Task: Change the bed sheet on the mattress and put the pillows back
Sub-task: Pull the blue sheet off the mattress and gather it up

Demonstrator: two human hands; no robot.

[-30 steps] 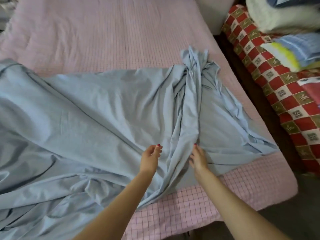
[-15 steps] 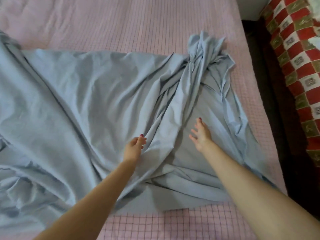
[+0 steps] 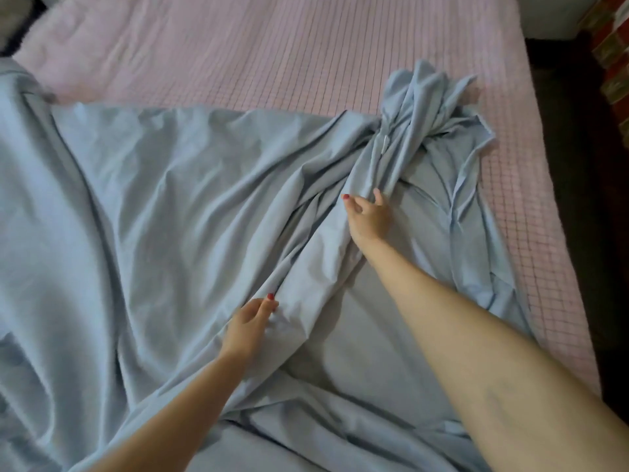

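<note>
Pink checked fabric covers the mattress (image 3: 306, 52), which fills the view from 9 o'clock round to 3 o'clock and runs down the right side to about 4 o'clock. At 2 o'clock, past the bed's edge, lies a dark strip of floor (image 3: 585, 165), and at the far corner a red, white and olive patterned cloth (image 3: 612, 52) shows in part.

Spread over the nearer half of the mattress is the light blue bed sheet (image 3: 153, 199), creased and loose, reaching from 9 o'clock across the centre to 5 o'clock. Toward 1 o'clock it gathers into a bunched, twisted ridge (image 3: 418, 107) that rises off the pink surface. A small pale tag (image 3: 384, 143) sits in that bunch; any writing on it is too small to read. No other label or lettering can be read.

The left hand (image 3: 248, 321), at 6 o'clock from the centre, pinches a fold of the blue sheet between thumb and fingers, its grip narrow and closed on the cloth. The right hand (image 3: 367, 216), reaching toward 1 o'clock, has its fingers curled into the base of the bunched ridge, taking hold of the gathered cloth. Both forearms lie over the sheet.
</note>
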